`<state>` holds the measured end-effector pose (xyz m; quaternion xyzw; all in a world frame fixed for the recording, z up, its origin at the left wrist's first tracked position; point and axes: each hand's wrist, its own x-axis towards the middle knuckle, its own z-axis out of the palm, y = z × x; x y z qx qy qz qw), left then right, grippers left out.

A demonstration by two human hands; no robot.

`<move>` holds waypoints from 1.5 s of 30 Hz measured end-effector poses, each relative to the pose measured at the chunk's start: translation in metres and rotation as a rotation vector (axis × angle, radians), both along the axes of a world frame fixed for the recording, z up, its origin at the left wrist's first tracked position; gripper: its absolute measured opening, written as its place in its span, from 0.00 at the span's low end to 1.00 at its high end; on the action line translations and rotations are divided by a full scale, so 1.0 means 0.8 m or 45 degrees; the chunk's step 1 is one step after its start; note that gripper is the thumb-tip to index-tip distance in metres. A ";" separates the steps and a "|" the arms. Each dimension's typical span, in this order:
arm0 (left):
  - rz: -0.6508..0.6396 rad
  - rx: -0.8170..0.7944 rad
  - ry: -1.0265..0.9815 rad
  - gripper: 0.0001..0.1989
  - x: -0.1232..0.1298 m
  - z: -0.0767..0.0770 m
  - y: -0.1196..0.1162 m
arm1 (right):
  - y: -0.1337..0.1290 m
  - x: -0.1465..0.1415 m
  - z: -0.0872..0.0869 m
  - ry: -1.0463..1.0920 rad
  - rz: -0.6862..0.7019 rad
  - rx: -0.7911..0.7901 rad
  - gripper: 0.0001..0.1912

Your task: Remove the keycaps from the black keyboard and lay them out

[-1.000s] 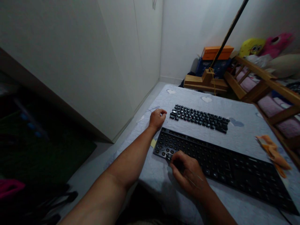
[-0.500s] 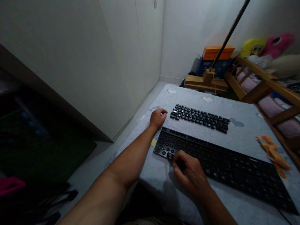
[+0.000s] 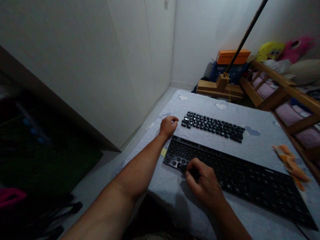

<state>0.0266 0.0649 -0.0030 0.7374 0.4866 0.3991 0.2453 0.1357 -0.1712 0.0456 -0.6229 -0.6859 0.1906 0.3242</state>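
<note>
A black keyboard (image 3: pixel 240 176) lies slanted on the cloth, with many bare key posts showing at its left part. My right hand (image 3: pixel 203 181) is over its lower edge, thumb and forefinger pinched at a black keycap (image 3: pixel 181 166) on the bottom row. The fingers cover part of that keycap. Beyond the keyboard, loose black keycaps (image 3: pixel 213 126) are laid out in rows. At the left end of these rows, my left hand (image 3: pixel 169 126) rests on the cloth with its fingers curled in. Nothing shows in it.
Under everything is a pale blue patterned cloth (image 3: pixel 260 116). An orange cloth piece (image 3: pixel 291 165) lies to the right. A small yellow piece (image 3: pixel 163 152) sits by the keyboard's left end. A tall cabinet (image 3: pixel 120 66) stands left, a wooden bed rail (image 3: pixel 280 80) right.
My right hand has shifted very slightly to the right and up, and the black keycap by its fingertips now sits flatter on the keyboard. The left hand has stayed in place.
</note>
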 end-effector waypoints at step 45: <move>-0.439 0.082 0.670 0.06 0.000 0.050 -0.080 | 0.014 -0.003 -0.026 -0.092 0.017 0.199 0.02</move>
